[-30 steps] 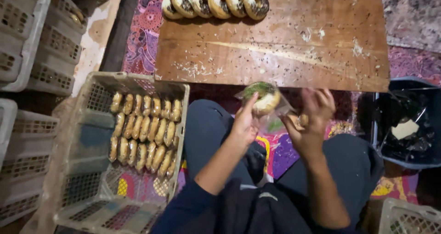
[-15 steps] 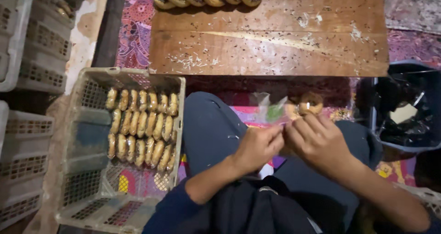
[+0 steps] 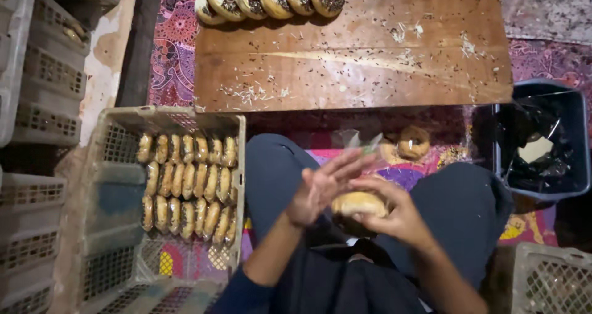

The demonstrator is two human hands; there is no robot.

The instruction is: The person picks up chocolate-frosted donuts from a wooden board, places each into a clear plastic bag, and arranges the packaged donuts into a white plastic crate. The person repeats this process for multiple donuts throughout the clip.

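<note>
Now right hand [image 3: 394,218] grips the pale round bun [image 3: 359,203] lower over lap; left hand [image 3: 324,184] has opened flat, touching clear plastic wrap [image 3: 357,142].

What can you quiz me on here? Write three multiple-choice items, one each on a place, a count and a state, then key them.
1. Where is the crate of buns?
A. on the table
B. at the person's left
C. inside the dark bin

2. How many rows of buns does it hold?
A. one
B. three
C. six

3. The bun at the right hand is:
A. gripped in the hand
B. lying on the table
C. dropped in the bin

Key: B, the crate sits on the floor beside the left leg; B, three rows lie one below another; A, the fingers curl around it above the lap.
</note>
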